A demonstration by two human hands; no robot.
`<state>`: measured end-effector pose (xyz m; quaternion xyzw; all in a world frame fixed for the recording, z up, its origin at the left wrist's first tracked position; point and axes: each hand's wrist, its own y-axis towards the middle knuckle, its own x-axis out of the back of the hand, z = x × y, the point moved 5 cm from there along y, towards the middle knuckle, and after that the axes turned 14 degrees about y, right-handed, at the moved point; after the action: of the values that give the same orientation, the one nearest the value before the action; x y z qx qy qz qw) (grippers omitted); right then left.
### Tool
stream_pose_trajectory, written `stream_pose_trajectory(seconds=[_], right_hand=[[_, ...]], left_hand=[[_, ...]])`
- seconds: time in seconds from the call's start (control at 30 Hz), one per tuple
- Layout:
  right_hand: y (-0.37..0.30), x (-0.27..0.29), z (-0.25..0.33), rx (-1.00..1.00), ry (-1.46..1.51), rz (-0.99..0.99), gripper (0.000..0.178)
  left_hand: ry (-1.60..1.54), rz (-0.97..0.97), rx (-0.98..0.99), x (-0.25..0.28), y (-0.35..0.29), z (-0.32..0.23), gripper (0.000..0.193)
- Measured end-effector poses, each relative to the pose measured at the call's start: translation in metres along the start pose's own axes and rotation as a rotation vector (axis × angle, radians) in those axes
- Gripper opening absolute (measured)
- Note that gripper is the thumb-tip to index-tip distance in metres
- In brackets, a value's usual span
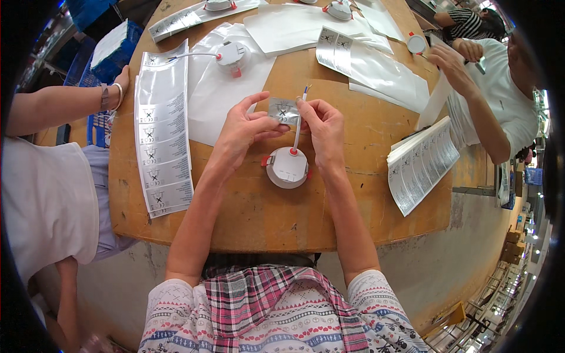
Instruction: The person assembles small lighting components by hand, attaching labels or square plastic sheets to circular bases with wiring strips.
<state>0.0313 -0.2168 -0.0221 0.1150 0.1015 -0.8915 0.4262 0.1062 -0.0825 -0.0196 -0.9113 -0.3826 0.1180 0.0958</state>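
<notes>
A round white downlight (287, 169) with red-tipped side clips lies on the table before me. Its white cable (297, 136) rises to bare-ended wires at the top. Pinched between thumb and fingers of my right hand (325, 128) is the cable, together with the right edge of a small silver label (282, 109). My left hand (242, 128) grips the label's lower left side, its index finger lifted away. The label sits against the cable, but whether it sticks there I cannot tell. To the left lies a long strip sheet of silver labels (154, 132).
Another downlight (234, 56) rests on white backing sheets (203, 97) beyond my left hand. More label sheets (334, 50) lie farther back. A label stack (421, 167) is at right, near a seated co-worker (494, 88). At left, another person's hand (120, 85) touches the table edge beside a blue crate (97, 126).
</notes>
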Motion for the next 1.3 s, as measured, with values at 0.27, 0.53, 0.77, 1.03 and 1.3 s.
stream_pose_trajectory(seconds=[0.27, 0.53, 0.77, 1.03, 1.3], right_hand=[[-0.001, 0.000, 0.001, -0.014, -0.002, -0.004, 0.025], [-0.002, -0.004, 0.004, -0.053, 0.029, 0.009, 0.029], [-0.001, 0.001, 0.000, -0.047, -0.108, 0.085, 0.031], [0.001, 0.003, 0.001, -0.018, -0.087, 0.018, 0.031], [-0.003, -0.003, -0.002, -0.054, -0.011, 0.075, 0.031]], left_hand=[[0.016, 0.014, 0.001, -0.001, 0.000, 0.001, 0.059], [0.055, -0.049, -0.026, -0.004, 0.004, 0.005, 0.044], [0.040, -0.133, -0.066, -0.004, 0.001, 0.000, 0.037], [-0.102, -0.115, 0.021, -0.001, 0.001, 0.001, 0.033], [0.173, -0.087, -0.032, -0.003, 0.005, 0.008, 0.020]])
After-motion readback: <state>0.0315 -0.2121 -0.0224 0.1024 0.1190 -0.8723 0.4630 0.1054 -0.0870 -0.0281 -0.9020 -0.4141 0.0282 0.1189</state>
